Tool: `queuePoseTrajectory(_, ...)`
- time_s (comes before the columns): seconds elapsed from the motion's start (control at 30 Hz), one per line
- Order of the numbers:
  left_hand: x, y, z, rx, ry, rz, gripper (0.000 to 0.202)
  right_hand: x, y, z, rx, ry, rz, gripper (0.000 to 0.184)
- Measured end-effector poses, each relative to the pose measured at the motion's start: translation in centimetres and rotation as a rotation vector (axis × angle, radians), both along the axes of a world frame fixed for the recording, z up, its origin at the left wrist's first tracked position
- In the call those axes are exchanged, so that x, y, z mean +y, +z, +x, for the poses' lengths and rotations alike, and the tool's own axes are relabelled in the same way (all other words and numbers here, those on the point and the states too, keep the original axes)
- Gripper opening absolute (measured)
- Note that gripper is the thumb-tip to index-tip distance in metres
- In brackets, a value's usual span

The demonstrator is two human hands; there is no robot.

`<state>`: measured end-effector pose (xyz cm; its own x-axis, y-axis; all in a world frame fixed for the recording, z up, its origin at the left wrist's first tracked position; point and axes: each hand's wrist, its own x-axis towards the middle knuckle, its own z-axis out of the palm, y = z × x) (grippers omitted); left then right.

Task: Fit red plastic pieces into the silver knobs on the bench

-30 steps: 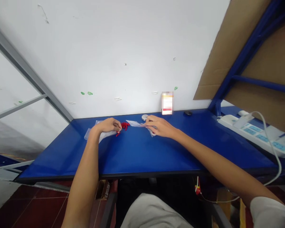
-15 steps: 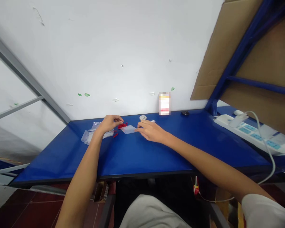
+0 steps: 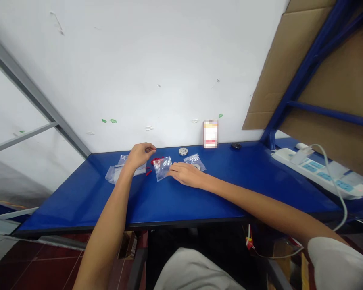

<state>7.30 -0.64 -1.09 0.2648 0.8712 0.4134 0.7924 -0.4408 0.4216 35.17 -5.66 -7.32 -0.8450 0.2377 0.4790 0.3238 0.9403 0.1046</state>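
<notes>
My right hand (image 3: 186, 174) pinches the edge of a small clear plastic bag (image 3: 162, 169) and holds it tilted above the blue tabletop. My left hand (image 3: 140, 154) hovers to the left of that bag, its thumb and fingertips pressed together; anything between them is too small to make out. Behind the bag, partly covered, lies a heap of small red pieces (image 3: 155, 161). A loose red piece (image 3: 149, 172) rests nearer to me. Under my left wrist are several flat clear bags (image 3: 115, 172).
A silver metal disc (image 3: 183, 152) lies near the wall. Behind my right hand is another clear bag (image 3: 196, 160) with a ring-shaped part. A small card (image 3: 211, 135) leans on the wall beside a black round object (image 3: 236, 146). A white power strip (image 3: 317, 171) with its cable sits at right.
My right hand has come slightly towards me, turning the plastic bag more upright. The metal disc and the bag behind that hand are more exposed. My left hand has risen slightly.
</notes>
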Motion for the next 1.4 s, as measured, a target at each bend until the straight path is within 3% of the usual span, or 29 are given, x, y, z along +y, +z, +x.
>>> queuePoseTrajectory(0.23, -1.2, 2.1, -1.3, -0.198, 0.338, 0.435, 0.021, -0.1, 2.6, -5.0, 0.184, -0.032, 0.18, 0.022)
queuePoseTrajectory(0.37, -1.7, 2.7, -1.5, -0.219, 0.383, 0.518, 0.021, 0.5, 3.3, -8.3, 0.223, -0.066, 0.196, 0.024)
queuePoseTrajectory(0.5, -2.0, 3.1, -1.5, -0.227, 0.398, 0.519, 0.021, 1.2, 4.0, -9.5, 0.193, -0.08, 0.206, 0.023)
queuePoseTrajectory(0.7, -2.1, 3.6, -1.8, -0.274, 0.434, 0.589, 0.02, 2.7, 5.1, -11.0, 0.189, -0.126, 0.021, 0.027)
queuePoseTrajectory(0.8, -2.1, 3.4, -1.7, -0.26, 0.413, 0.574, 0.019, 3.1, 4.9, -11.7, 0.085, 0.024, -0.127, 0.029)
queuePoseTrajectory(0.87, -2.0, 3.2, -1.5, -0.248, 0.386, 0.549, 0.018, 3.4, 5.0, -11.1, 0.066, 0.143, -0.189, 0.038)
queuePoseTrajectory(0.93, -1.8, 3.0, -1.1, -0.244, 0.358, 0.521, 0.018, 4.0, 5.6, -9.0, 0.138, 0.146, -0.223, 0.036)
queuePoseTrajectory(1.0, -1.6, 2.7, -0.6, -0.252, 0.335, 0.486, 0.019, 5.3, 6.4, -5.8, 0.158, 0.028, -0.239, 0.033)
queuePoseTrajectory(1.07, -1.4, 2.3, 0.1, -0.261, 0.301, 0.428, 0.021, 7.2, 7.0, -2.2, 0.112, -0.194, -0.239, 0.029)
queuePoseTrajectory(1.17, -1.0, 1.4, 1.4, -0.23, 0.207, 0.32, 0.025, 9.9, 7.0, 2.3, -0.044, -0.449, -0.265, 0.029)
queuePoseTrajectory(1.3, -0.8, -0.1, 3.0, -0.109, 0.116, 0.238, 0.028, 11.9, 5.5, 4.8, -0.237, -0.433, -0.373, 0.044)
queuePoseTrajectory(1.4, -0.8, -1.1, 3.8, -0.051, 0.083, 0.18, 0.028, 12.1, 4.5, 4.9, -0.31, -0.436, -0.375, 0.041)
